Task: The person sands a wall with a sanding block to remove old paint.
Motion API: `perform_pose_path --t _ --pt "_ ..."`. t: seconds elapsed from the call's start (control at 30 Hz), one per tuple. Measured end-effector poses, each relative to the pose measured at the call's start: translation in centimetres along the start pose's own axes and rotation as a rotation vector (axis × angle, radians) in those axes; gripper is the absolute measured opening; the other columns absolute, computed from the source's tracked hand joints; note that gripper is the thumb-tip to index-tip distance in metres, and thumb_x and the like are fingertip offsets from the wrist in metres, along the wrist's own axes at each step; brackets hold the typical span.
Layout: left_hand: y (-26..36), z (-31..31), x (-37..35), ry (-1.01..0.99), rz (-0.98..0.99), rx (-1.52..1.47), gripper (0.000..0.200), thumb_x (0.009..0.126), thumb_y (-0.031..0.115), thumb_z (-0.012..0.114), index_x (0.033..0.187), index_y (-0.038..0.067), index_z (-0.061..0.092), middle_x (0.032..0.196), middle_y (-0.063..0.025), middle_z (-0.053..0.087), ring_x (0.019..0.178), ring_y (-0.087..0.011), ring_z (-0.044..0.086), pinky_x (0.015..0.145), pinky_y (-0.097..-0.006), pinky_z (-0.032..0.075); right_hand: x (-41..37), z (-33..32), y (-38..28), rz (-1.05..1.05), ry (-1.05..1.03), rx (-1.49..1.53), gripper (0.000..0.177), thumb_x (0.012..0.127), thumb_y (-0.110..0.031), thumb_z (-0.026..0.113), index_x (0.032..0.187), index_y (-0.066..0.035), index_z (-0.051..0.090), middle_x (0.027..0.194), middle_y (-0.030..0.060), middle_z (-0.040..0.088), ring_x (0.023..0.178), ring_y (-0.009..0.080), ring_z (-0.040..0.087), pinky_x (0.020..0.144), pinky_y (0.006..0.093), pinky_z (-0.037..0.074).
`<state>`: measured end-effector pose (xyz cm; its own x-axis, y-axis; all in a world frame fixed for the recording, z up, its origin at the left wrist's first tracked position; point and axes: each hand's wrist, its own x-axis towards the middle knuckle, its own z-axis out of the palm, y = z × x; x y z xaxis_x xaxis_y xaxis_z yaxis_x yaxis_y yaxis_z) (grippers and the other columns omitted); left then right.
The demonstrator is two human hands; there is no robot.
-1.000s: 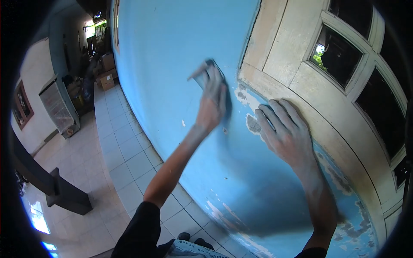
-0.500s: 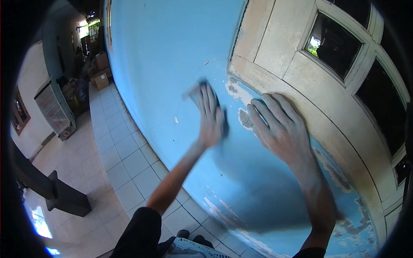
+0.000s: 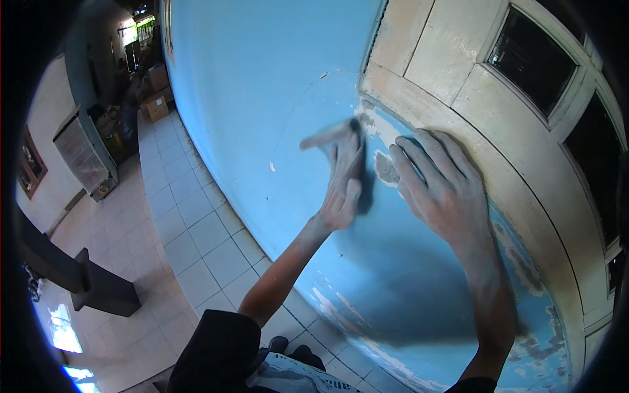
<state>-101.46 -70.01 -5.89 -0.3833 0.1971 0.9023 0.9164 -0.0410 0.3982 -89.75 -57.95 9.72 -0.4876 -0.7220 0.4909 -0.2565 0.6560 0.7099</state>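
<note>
My left hand (image 3: 342, 180) is on the blue wall (image 3: 262, 98), tilted on its side and slightly blurred. Its fingers press a thin greyish piece of sandpaper (image 3: 321, 136), which juts out to the left past the fingertips; most of it is hidden under the hand. My right hand (image 3: 445, 187) lies flat with fingers stretched, fingertips near the edge of the cream wooden door frame (image 3: 452, 118). Pale dust coats both hands. Between them the paint is chipped, with a bare grey patch (image 3: 386, 168) by the right hand's index finger.
More flaking paint (image 3: 514, 255) runs down along the frame to the right. Below, a tiled ledge (image 3: 216, 242) follows the wall. To the left are a dark pillar base (image 3: 105, 285), a glass-fronted cabinet (image 3: 85, 154) and cardboard boxes (image 3: 157, 108).
My left hand has moved right across the wall with the sandpaper, closer to the chipped patch, and has turned more on its side. My right hand stays on the wall; the view has shifted slightly.
</note>
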Motion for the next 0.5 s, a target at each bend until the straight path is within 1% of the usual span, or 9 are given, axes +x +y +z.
perform_pose_path --t 0.07,0.1,0.13,0.2,0.23,0.27,0.37,0.47,0.5 --pt "-1.7 0.2 -2.6 0.058 -0.035 -0.002 0.077 0.096 0.053 0.012 0.145 -0.006 0.008 0.152 -0.0260 -0.001 0.140 -0.0412 -0.006 0.108 -0.0571 -0.006 0.0 -0.1 0.0 0.015 -0.001 0.008 0.024 0.083 -0.018 0.059 0.103 -0.005 0.062 0.104 0.0066 0.063 0.108 0.0207 0.055 0.100 0.0354 0.041" --pt "-2.3 -0.3 -3.8 -0.005 -0.179 -0.001 0.081 0.094 0.056 0.010 0.144 -0.008 0.008 0.151 -0.0272 -0.004 0.139 -0.0433 -0.009 0.108 -0.0577 -0.006 0.0 -0.2 0.0 0.013 -0.007 0.011 0.024 0.083 -0.018 0.059 0.103 -0.005 0.062 0.104 0.0066 0.063 0.108 0.0207 0.055 0.100 0.0354 0.041" --pt "-1.9 -0.2 -3.7 -0.009 -0.184 -0.001 0.081 0.094 0.056 0.010 0.144 -0.008 0.008 0.151 -0.0272 -0.004 0.139 -0.0433 -0.009 0.108 -0.0577 -0.006 0.0 -0.2 0.0 0.007 -0.004 -0.002 0.023 0.083 -0.018 0.059 0.102 -0.005 0.062 0.103 0.0063 0.063 0.108 0.0208 0.055 0.099 0.0353 0.042" --pt "-0.1 -0.4 -2.2 -0.021 -0.156 -0.021 0.083 0.094 0.057 0.009 0.143 -0.010 0.008 0.151 -0.0287 -0.005 0.139 -0.0450 -0.008 0.108 -0.0569 -0.005 0.1 -0.1 0.0 -0.006 0.001 -0.007 0.023 0.084 -0.018 0.059 0.101 -0.005 0.062 0.103 0.0060 0.063 0.107 0.0209 0.056 0.098 0.0353 0.043" --pt "0.5 -1.2 0.0 -0.112 0.051 -0.102 0.084 0.094 0.058 0.010 0.142 -0.011 0.010 0.150 -0.0301 0.000 0.138 -0.0480 -0.002 0.108 -0.0570 -0.004 0.0 -0.1 0.0 -0.007 0.007 -0.006 0.022 0.084 -0.019 0.059 0.101 -0.005 0.063 0.103 0.0059 0.064 0.107 0.0210 0.056 0.097 0.0355 0.043" --pt "1.0 -1.0 0.8 -0.161 0.119 -0.123 0.083 0.094 0.058 0.011 0.142 -0.009 0.013 0.148 -0.0301 0.007 0.136 -0.0497 0.003 0.109 -0.0573 -0.002 0.0 0.0 0.1 -0.010 0.012 -0.008 0.022 0.084 -0.019 0.059 0.101 -0.005 0.063 0.102 0.0058 0.064 0.106 0.0211 0.056 0.096 0.0357 0.044" --pt "0.3 0.1 -1.1 -0.145 0.015 0.017 0.082 0.093 0.058 0.012 0.142 -0.008 0.015 0.147 -0.0287 0.011 0.136 -0.0488 0.006 0.109 -0.0579 -0.001 0.0 0.0 0.1 -0.007 0.025 0.004 0.021 0.084 -0.019 0.060 0.099 -0.005 0.063 0.102 0.0059 0.064 0.106 0.0211 0.056 0.095 0.0358 0.044" --pt "-2.7 -0.4 -3.6 -0.015 0.078 -0.014 0.080 0.094 0.057 0.012 0.143 -0.006 0.014 0.148 -0.0273 0.012 0.138 -0.0464 0.005 0.108 -0.0590 0.000 0.1 -0.1 0.0 -0.002 0.030 0.012 0.022 0.083 -0.020 0.060 0.100 -0.005 0.063 0.102 0.0059 0.064 0.106 0.0211 0.056 0.096 0.0361 0.044" --pt "-4.2 -0.8 -5.2 -0.006 -0.053 0.026 0.080 0.094 0.056 0.013 0.143 -0.006 0.013 0.148 -0.0271 0.012 0.138 -0.0454 0.005 0.108 -0.0591 -0.001 0.1 0.0 0.2 -0.002 0.034 0.007 0.022 0.083 -0.020 0.060 0.100 -0.005 0.063 0.102 0.0059 0.064 0.106 0.0211 0.056 0.096 0.0361 0.044"
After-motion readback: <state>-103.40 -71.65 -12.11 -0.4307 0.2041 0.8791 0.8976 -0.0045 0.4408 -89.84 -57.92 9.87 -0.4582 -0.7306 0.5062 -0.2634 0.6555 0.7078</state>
